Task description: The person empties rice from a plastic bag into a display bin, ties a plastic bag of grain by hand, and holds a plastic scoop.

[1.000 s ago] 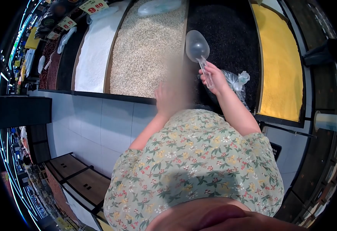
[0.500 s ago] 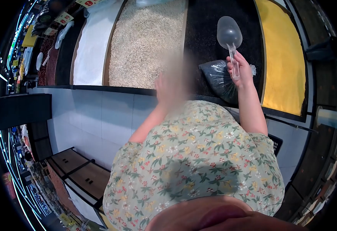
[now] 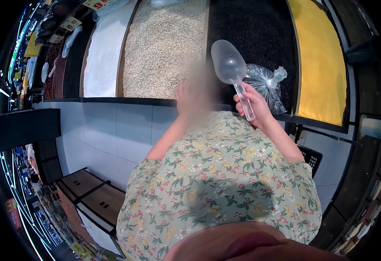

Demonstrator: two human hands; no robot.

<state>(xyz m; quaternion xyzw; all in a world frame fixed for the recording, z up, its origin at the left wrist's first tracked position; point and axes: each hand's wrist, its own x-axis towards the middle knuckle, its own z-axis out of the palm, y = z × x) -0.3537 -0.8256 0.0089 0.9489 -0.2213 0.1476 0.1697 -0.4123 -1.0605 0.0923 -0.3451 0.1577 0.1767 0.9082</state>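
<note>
My right hand [image 3: 253, 102] is wrapped round the handle of a clear plastic scoop [image 3: 228, 63]. The scoop's bowl points up and to the left, above a bin of black grains [image 3: 251, 26]. Behind my right hand, a knotted clear plastic bag [image 3: 271, 87] with dark contents lies at the bin's near edge. At the front of the bin of pale grains [image 3: 164, 48] is my left hand [image 3: 182, 99], its visible fingers stretched out. A grey blur covers part of that hand, and no held thing shows.
A bin of yellow grain or meal [image 3: 321, 65] stands on the right, a white-filled bin [image 3: 105, 61] on the left. Price signs [image 3: 70, 23] stand at the upper left. A low wooden cabinet [image 3: 92, 191] is at the lower left. The bins' dark front edge [image 3: 147, 102] runs before me.
My right hand has brought the scoop left and nearer to me, tilting its bowl leftward. More of the bag and its knot now shows. The left hand stays nearly in place.
</note>
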